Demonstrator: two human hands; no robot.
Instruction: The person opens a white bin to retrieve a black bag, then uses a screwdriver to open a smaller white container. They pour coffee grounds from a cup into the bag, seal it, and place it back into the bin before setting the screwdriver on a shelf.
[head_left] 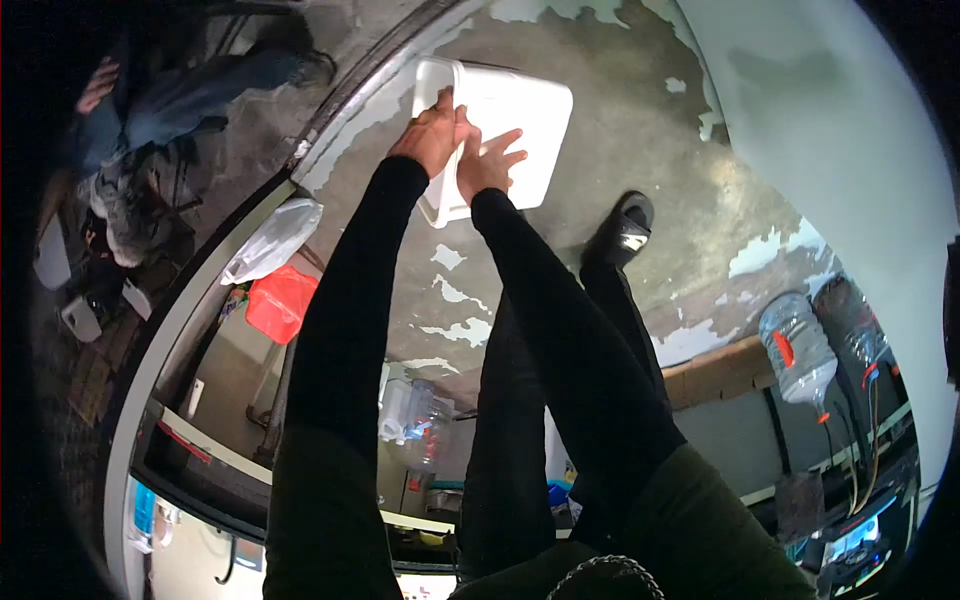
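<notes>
A white rectangular plastic container (520, 120) lies on the worn, paint-flaked concrete floor (640, 120). Both my arms, in black sleeves, reach out to it. My left hand (432, 135) is curled over the container's near left edge and grips it. Just to the right of it, my right hand (490, 160) lies flat on the white top with its fingers spread, holding nothing. The two hands touch each other at the wrists. The container's near corner is hidden behind my hands.
My black shoe (622, 228) stands right of the container. A white plastic bag (272, 240) and a red bag (280, 300) lie at the left by a curved rail. Large water bottles (797, 345) sit at the right. Another person (150, 100) is at the upper left.
</notes>
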